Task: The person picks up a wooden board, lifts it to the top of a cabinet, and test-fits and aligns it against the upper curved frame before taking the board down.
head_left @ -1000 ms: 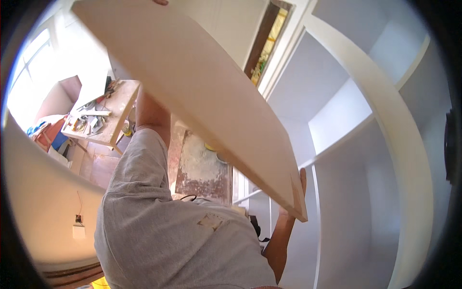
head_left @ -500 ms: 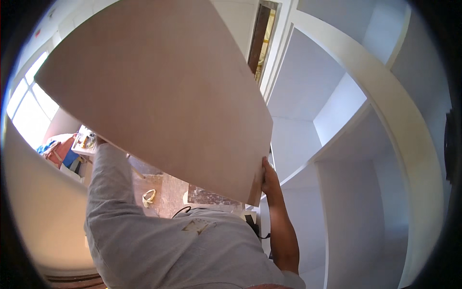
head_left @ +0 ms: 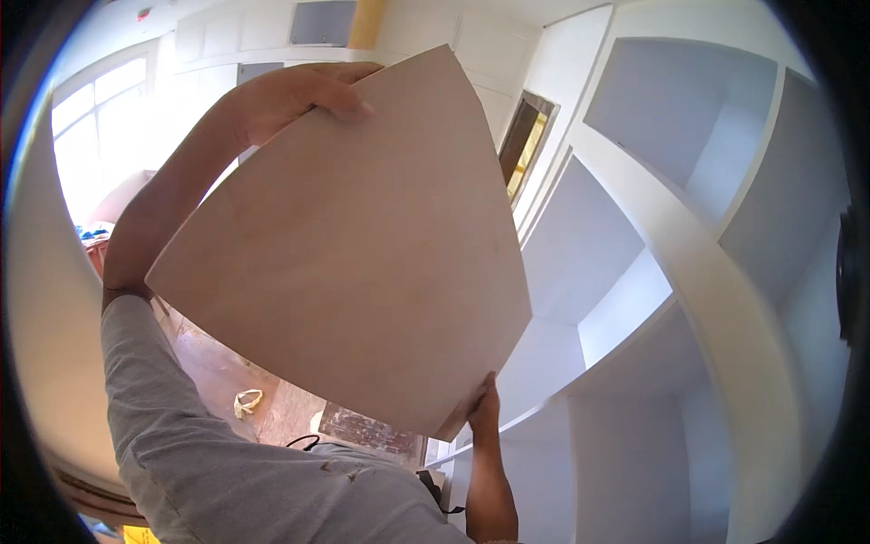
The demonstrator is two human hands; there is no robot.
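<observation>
A large flat wooden board, plain pinkish brown, fills the middle of the view and is held up in front of me. My left hand grips its upper left edge, the thumb lying over the near face and the other fingers mostly hidden behind. Lower down, my right hand holds the board's right edge close to the bottom corner, with its fingers partly out of sight. The board hides much of the room behind it.
White built-in shelving with grey-looking compartments runs along my right, close to the board. A bright window is at the left. On the floor below lie a pale looped strap-like item and a dark worn panel. A framed opening stands beyond.
The board has tilted, and its whole outline now shows. My left hand, hidden behind it before, has come up to the upper left edge. My right hand has shifted slightly down and left.
</observation>
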